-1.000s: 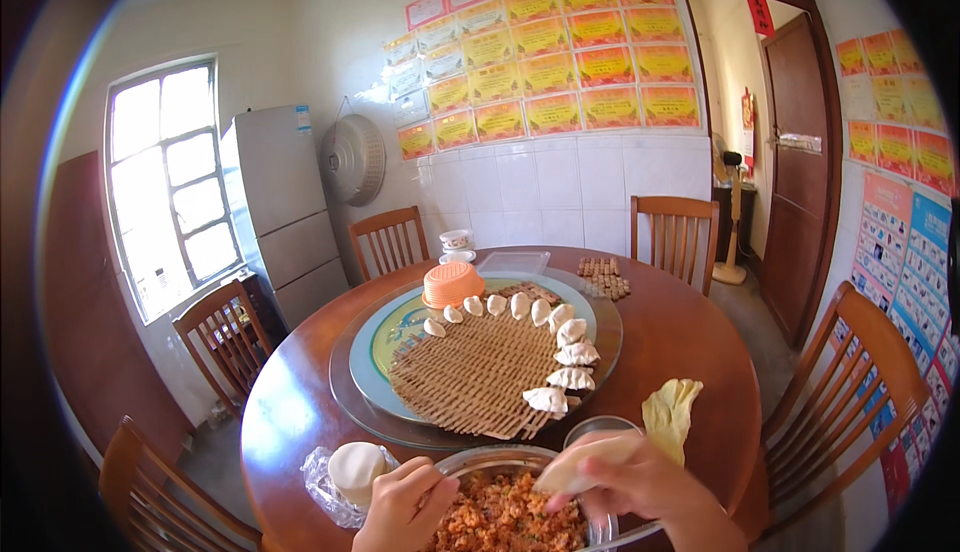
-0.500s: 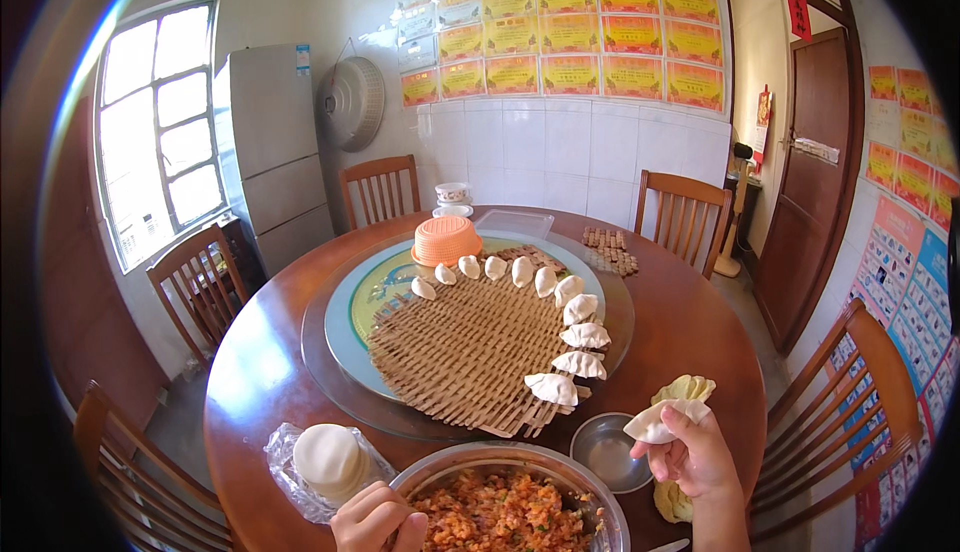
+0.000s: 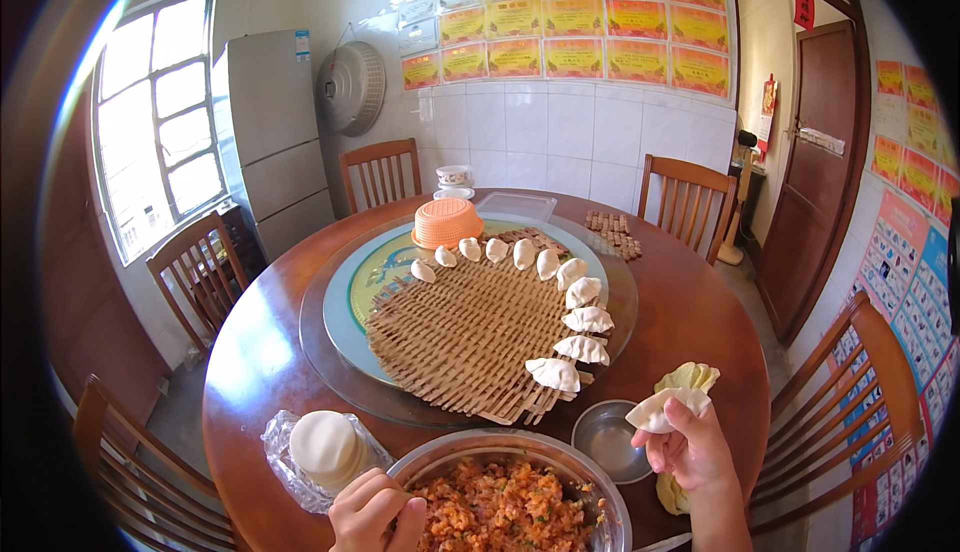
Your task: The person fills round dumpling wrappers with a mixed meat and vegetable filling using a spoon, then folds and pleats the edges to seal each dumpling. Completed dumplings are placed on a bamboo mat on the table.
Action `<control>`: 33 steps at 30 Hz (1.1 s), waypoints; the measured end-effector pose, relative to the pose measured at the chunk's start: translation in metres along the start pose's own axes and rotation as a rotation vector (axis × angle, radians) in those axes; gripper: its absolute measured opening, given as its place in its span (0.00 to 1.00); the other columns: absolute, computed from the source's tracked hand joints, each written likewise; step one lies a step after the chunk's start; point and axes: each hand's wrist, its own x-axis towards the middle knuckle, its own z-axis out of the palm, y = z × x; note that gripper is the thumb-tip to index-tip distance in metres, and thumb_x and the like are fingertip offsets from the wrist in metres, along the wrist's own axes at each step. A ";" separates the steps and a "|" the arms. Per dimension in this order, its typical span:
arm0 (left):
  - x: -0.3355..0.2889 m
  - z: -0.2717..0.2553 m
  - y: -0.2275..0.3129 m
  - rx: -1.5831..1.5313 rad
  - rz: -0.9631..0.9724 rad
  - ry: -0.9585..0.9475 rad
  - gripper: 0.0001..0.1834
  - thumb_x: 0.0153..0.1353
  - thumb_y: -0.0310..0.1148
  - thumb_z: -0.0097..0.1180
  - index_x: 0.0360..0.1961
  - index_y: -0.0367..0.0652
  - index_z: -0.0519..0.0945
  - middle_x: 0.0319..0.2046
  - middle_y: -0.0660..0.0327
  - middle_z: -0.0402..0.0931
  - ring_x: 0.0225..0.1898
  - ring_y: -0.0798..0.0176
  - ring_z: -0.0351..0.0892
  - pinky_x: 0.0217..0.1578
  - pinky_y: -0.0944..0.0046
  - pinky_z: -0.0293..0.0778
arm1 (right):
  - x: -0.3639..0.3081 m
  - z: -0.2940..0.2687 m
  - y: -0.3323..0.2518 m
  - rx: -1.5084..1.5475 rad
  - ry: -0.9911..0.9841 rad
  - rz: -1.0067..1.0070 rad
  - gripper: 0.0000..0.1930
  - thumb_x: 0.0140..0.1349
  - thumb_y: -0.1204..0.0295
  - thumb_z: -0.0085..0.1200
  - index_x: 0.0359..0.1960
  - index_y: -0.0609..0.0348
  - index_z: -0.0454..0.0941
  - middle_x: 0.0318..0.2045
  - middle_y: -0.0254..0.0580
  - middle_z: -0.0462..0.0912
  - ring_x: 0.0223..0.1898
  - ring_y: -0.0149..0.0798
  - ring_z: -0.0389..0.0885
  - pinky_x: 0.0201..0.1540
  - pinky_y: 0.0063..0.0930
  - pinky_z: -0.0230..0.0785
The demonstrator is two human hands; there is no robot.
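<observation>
Right hand [image 3: 692,447]: lifted clear of the filling bowl [image 3: 590,467], now grip pinching a dumpling wrapper [image 3: 655,412]. Left hand [image 3: 375,512]: clenched at bowl rim, contents indiscernible.

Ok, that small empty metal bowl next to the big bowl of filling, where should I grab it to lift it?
Probably pinch the small metal bowl by its far rim, from above. That edge faces the woven mat and looks free; the big bowl crowds the near side, and the right hand with its dumpling sits close by.
</observation>
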 end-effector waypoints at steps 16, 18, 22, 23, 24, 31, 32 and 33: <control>0.000 0.001 0.001 0.030 0.005 -0.034 0.06 0.52 0.17 0.51 0.20 0.33 0.71 0.14 0.59 0.57 0.15 0.61 0.57 0.17 0.62 0.54 | -0.001 0.002 0.000 -0.022 0.024 0.020 0.19 0.60 0.57 0.53 0.30 0.66 0.75 0.21 0.47 0.81 0.11 0.28 0.73 0.09 0.15 0.60; 0.000 0.001 0.001 0.034 0.009 -0.038 0.06 0.52 0.17 0.51 0.20 0.33 0.71 0.14 0.59 0.57 0.15 0.61 0.57 0.17 0.62 0.54 | 0.000 0.002 0.000 -0.024 0.025 0.021 0.19 0.60 0.57 0.53 0.30 0.66 0.75 0.21 0.47 0.81 0.10 0.28 0.73 0.09 0.15 0.59; -0.001 0.001 0.000 0.029 0.015 -0.039 0.05 0.52 0.16 0.51 0.21 0.33 0.72 0.14 0.59 0.57 0.15 0.62 0.57 0.16 0.63 0.54 | 0.000 0.002 0.000 -0.017 0.019 0.018 0.20 0.60 0.57 0.53 0.30 0.66 0.75 0.21 0.47 0.81 0.10 0.28 0.73 0.09 0.15 0.59; -0.001 0.001 0.000 0.023 0.017 -0.037 0.05 0.52 0.16 0.51 0.21 0.33 0.72 0.14 0.59 0.58 0.15 0.62 0.57 0.16 0.63 0.53 | 0.000 0.002 0.000 -0.017 0.017 0.018 0.20 0.60 0.57 0.53 0.29 0.66 0.75 0.21 0.47 0.81 0.10 0.28 0.73 0.09 0.15 0.59; -0.001 0.001 0.000 0.023 0.015 -0.040 0.05 0.52 0.16 0.52 0.21 0.33 0.72 0.14 0.59 0.58 0.15 0.62 0.57 0.16 0.63 0.53 | 0.000 0.002 0.000 -0.020 0.021 0.019 0.20 0.60 0.57 0.53 0.29 0.66 0.75 0.21 0.47 0.81 0.10 0.28 0.73 0.09 0.15 0.59; -0.002 0.001 0.001 0.020 0.008 -0.047 0.05 0.52 0.16 0.51 0.21 0.32 0.72 0.14 0.59 0.58 0.15 0.62 0.57 0.17 0.63 0.53 | 0.000 0.003 0.000 -0.023 0.038 0.025 0.19 0.60 0.57 0.53 0.29 0.66 0.75 0.20 0.47 0.80 0.10 0.28 0.73 0.09 0.15 0.59; -0.002 0.001 0.001 0.020 0.007 -0.047 0.05 0.52 0.16 0.51 0.21 0.32 0.72 0.14 0.59 0.58 0.15 0.62 0.57 0.17 0.63 0.53 | 0.000 0.003 0.000 -0.023 0.030 0.018 0.19 0.60 0.57 0.53 0.29 0.66 0.75 0.20 0.46 0.80 0.10 0.28 0.73 0.09 0.14 0.59; -0.002 0.001 0.001 0.020 0.003 -0.050 0.05 0.52 0.16 0.51 0.21 0.32 0.72 0.14 0.59 0.59 0.15 0.62 0.57 0.17 0.63 0.53 | -0.001 0.003 0.000 -0.021 0.040 0.023 0.19 0.60 0.58 0.53 0.29 0.66 0.75 0.20 0.46 0.80 0.10 0.28 0.73 0.09 0.14 0.59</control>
